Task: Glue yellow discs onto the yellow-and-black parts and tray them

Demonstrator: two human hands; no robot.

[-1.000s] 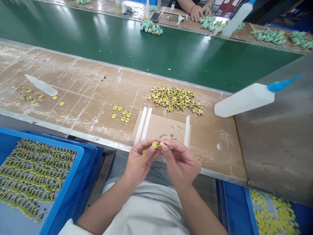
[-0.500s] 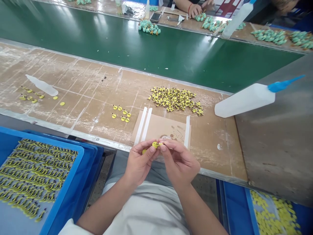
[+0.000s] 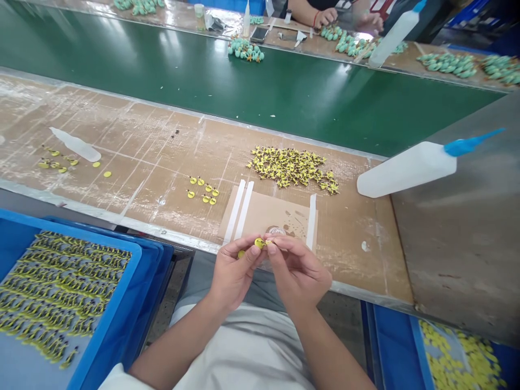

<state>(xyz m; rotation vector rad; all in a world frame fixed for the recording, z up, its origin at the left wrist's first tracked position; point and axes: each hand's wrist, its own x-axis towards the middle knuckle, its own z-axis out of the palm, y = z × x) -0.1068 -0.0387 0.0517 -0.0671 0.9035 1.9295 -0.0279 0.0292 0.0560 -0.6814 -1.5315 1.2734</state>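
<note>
My left hand pinches a small yellow disc between thumb and finger, and a second yellow disc shows between its fingers. Against it, my right hand holds a tiny yellow and dark piece at the disc's edge. Both hands are over the table's front edge, just before a cardboard sheet with white tape strips. A small round clear dish is partly hidden behind the fingers. Beyond the sheet lies a pile of yellow and dark pieces; several discs with pieces on them sit to its left.
A white bottle with a blue nozzle leans at the right by a metal panel. Blue trays stand lower left, another lower right. Past a green belt, a person's hands are among turquoise pieces.
The view has shifted slightly. My hands stay together around the disc and small piece. Across the belt, the other person's hands have moved apart.
</note>
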